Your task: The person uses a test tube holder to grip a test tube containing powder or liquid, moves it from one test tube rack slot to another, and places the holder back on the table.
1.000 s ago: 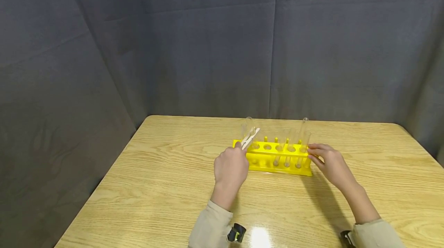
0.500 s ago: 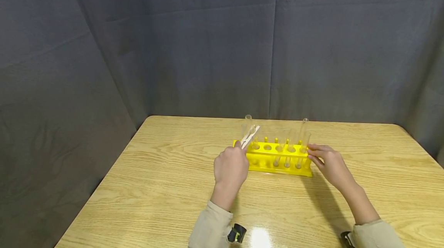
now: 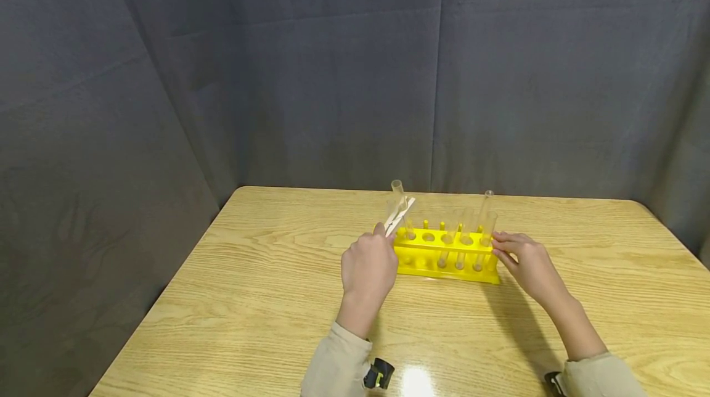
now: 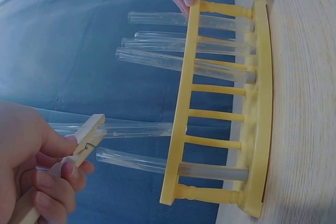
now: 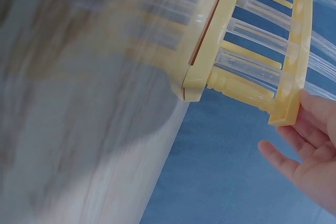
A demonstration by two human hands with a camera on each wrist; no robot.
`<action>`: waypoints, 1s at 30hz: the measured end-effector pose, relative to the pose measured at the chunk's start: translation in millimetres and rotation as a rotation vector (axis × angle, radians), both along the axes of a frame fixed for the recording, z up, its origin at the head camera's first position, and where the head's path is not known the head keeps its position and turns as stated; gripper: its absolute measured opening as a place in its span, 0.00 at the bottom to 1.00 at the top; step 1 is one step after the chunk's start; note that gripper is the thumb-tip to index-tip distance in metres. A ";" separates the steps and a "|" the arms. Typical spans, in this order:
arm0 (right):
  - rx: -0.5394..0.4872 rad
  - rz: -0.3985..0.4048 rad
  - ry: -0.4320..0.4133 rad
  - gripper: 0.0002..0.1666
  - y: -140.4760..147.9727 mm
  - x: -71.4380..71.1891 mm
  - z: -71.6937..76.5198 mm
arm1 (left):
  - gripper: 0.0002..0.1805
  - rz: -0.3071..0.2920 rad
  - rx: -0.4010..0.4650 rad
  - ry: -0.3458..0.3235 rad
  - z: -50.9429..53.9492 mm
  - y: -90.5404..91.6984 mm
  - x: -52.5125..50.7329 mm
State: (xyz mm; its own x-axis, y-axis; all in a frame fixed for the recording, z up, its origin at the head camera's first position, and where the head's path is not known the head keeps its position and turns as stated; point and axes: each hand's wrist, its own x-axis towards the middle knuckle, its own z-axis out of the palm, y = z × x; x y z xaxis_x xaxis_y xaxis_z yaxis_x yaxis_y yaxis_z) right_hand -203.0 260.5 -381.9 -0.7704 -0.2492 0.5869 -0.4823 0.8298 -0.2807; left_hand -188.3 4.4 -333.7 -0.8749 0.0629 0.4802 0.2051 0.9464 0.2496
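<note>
A yellow test tube rack (image 3: 438,274) stands on the table with several clear test tubes upright or slightly leaning in it. My left hand (image 3: 368,269) grips a wooden test tube clamp (image 3: 399,217) near the rack's left end. The clamp's jaws are around a clear test tube (image 4: 139,129), whose lower end is at the rack's top board in the left wrist view. Beside it, another tube (image 4: 131,160) sits in the rack's leftmost part. At the rack's right end, my right hand (image 3: 527,261) pinches the top board between thumb and fingers.
The wood-grain table (image 3: 249,274) extends around the rack on all sides. Short yellow pegs (image 3: 426,224) rise along the rack's back. A dark grey curtain (image 3: 333,76) hangs behind the table and along its left side.
The clamped test tube has risen slightly, its rim a little higher above the rack. The clamp has tilted up a little with it. My right hand stays on the rack.
</note>
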 end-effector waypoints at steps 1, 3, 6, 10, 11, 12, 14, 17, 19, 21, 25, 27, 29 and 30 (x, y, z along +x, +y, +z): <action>-0.002 0.000 0.001 0.11 0.0 0.0 -0.1 | 0.15 -0.001 0.002 0.002 0.2 -0.1 0.0; -0.002 -0.001 0.004 0.11 -0.1 -0.1 -0.2 | 0.14 -0.004 0.008 0.008 0.6 -0.4 -0.1; -0.005 -0.002 0.002 0.11 -0.1 -0.3 -0.2 | 0.14 -0.006 0.009 0.017 1.3 -0.8 -0.3; -0.005 -0.006 -0.002 0.11 0.2 -0.5 -0.2 | 0.15 -0.007 0.014 0.027 2.2 -0.5 -0.3; -0.006 -0.006 -0.002 0.11 0.4 -0.4 -0.2 | 0.14 -0.007 0.017 0.031 2.4 -0.3 -0.3; -0.006 -0.006 -0.002 0.11 0.5 -0.4 -0.2 | 0.14 -0.008 0.020 0.034 2.5 0.0 -0.2; -0.005 -0.006 0.000 0.11 0.8 -0.3 -0.3 | 0.13 -0.011 0.026 0.040 2.9 0.5 0.1; -0.005 -0.006 0.000 0.11 1.5 -0.1 -0.6 | 0.12 -0.014 0.030 0.043 3.5 1.5 0.5; -0.005 -0.007 -0.001 0.11 1.7 0.0 -1.0 | 0.12 -0.015 0.030 0.042 3.6 2.1 0.7; -0.005 -0.008 0.000 0.11 2.0 -0.1 -1.4 | 0.12 -0.016 0.026 0.040 3.5 2.7 0.7; -0.006 -0.010 0.005 0.11 2.2 -0.4 -1.3 | 0.12 -0.016 0.022 0.038 2.9 3.6 0.3; -0.005 -0.011 0.006 0.11 2.0 -0.5 -0.9 | 0.12 -0.016 0.024 0.041 2.7 3.9 -0.1; -0.004 -0.012 0.008 0.11 2.1 -0.5 -0.6 | 0.11 -0.019 0.026 0.047 2.5 4.3 -0.3; -0.003 -0.013 0.008 0.11 2.1 -0.4 -0.5 | 0.11 -0.021 0.028 0.052 2.5 4.5 -0.3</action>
State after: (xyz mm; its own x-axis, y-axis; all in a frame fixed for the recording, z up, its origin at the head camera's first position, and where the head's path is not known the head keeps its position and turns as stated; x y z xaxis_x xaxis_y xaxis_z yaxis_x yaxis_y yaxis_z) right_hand -203.4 262.6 -382.4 -0.7688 -0.2372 0.5938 -0.4736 0.8351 -0.2797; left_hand -188.6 8.9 -331.2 -0.8473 0.0667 0.5269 0.2379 0.9346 0.2643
